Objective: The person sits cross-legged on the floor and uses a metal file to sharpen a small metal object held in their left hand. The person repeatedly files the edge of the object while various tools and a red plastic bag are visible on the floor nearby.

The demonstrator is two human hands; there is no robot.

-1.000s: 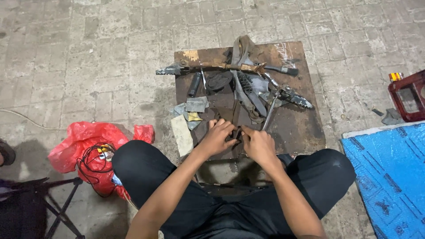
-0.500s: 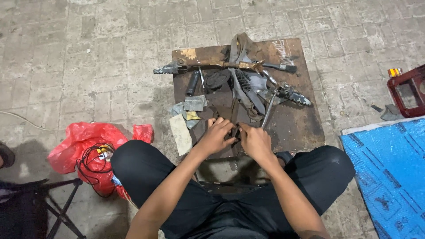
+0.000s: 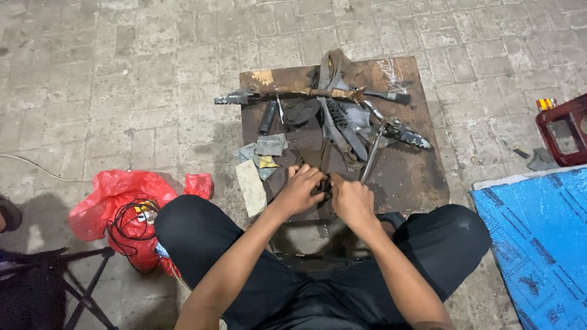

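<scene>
A crumpled red plastic bag [image 3: 116,211] lies on the paving at near left, black cable coiled on it. At far right stands a small yellow-and-red cylindrical container [image 3: 546,104], its label unreadable.

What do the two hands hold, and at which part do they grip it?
Both the left hand and right hand close on a small dark part between them, one from each side. Which part of it they grip cannot be told.
</scene>
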